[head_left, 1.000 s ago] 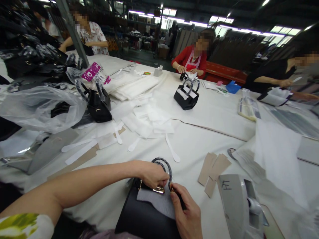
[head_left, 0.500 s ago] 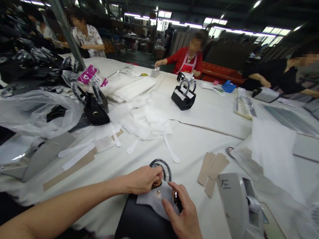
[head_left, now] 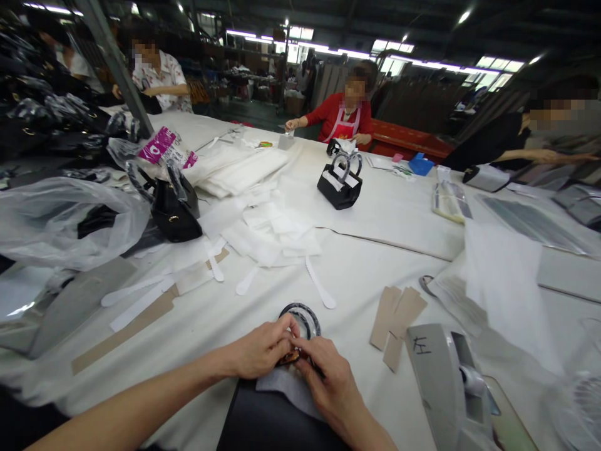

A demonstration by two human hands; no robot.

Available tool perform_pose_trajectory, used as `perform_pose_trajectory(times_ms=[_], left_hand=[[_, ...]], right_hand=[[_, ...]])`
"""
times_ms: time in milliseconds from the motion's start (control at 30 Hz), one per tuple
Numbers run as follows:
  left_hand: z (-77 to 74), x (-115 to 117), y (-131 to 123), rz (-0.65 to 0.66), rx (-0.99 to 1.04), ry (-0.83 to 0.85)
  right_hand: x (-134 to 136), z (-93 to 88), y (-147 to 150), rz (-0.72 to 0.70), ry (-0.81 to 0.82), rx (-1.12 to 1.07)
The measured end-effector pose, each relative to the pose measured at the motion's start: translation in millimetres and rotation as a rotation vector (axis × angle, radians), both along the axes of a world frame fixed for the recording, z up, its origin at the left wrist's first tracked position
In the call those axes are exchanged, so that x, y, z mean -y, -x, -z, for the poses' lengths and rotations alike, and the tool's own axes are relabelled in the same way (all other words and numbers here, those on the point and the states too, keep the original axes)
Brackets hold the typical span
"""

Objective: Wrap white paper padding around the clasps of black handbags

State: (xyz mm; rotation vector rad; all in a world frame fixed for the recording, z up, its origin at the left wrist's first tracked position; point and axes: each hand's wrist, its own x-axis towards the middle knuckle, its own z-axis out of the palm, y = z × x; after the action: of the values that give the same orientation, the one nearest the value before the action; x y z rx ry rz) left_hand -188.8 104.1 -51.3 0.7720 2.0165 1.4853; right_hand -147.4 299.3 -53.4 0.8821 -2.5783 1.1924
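Note:
A black handbag (head_left: 277,416) lies close in front of me, its wrapped loop handles (head_left: 310,319) pointing away. Over its upper part rests a thin white foam sheet (head_left: 293,389). My left hand (head_left: 267,346) is closed, fingertips pinching at a shiny gold-brown metal clasp (head_left: 288,357) near the handles. From the other side, my right hand (head_left: 331,373) meets it there, thumb and forefinger closed on the same clasp. The fingers partly cover the clasp, so its exact position cannot be made out.
Right of the bag are brown card strips (head_left: 394,322) and a grey tape dispenser (head_left: 434,382). White foam sheets (head_left: 277,228) and paper strips (head_left: 319,285) lie beyond. Two black handbags (head_left: 173,210) stand farther off. Co-workers, one in a red top (head_left: 335,116), sit across the table.
My right hand has moved left and away from me, off the foam's right side, to join the left fingers at the clasp. The view has shifted slightly. A co-worker at right has reached outward.

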Motion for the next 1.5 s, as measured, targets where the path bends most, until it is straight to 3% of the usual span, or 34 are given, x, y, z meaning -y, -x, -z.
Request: perform_pose_trajectory(times_ms=[133,233,433,633,767,933,1033,1167,1300,1500], left_hand=[[-4.2,6,-6,0.049,0.119,-0.088],[-4.4,8,-12,0.009,0.176,-0.135],[0.2,6,-21,-0.097,0.142,-0.107],[0.7,2,-28,-0.222,0.055,-0.086],[2.6,0,-30,-0.278,0.054,-0.089],[10.6,4,-27,-0.353,0.189,-0.132],[12.6,10,-24,-0.343,0.273,-0.173],[13.2,14,-21,-0.293,0.333,-0.253],[17.4,13,-23,-0.271,0.321,-0.315],[18.4,11,-27,-0.312,0.275,-0.285]], right_hand=[[-3,-7.8,5,-0.073,0.0,0.066],[-3,-8.3,7,-0.061,0.012,0.068],[4,-8.8,5,0.047,0.033,0.077],[17,-14.9,-1,0.213,0.076,0.276],[20,-10.2,-4,0.244,0.135,0.36],[12,-7.8,-2,0.316,0.251,0.443],[9,-9.3,-1,0.375,0.24,0.462],[14,-12.9,1,0.289,0.123,0.366],[21,-22.4,12,0.219,0.13,0.255],[34,-31.1,29,0.121,0.03,0.334]])
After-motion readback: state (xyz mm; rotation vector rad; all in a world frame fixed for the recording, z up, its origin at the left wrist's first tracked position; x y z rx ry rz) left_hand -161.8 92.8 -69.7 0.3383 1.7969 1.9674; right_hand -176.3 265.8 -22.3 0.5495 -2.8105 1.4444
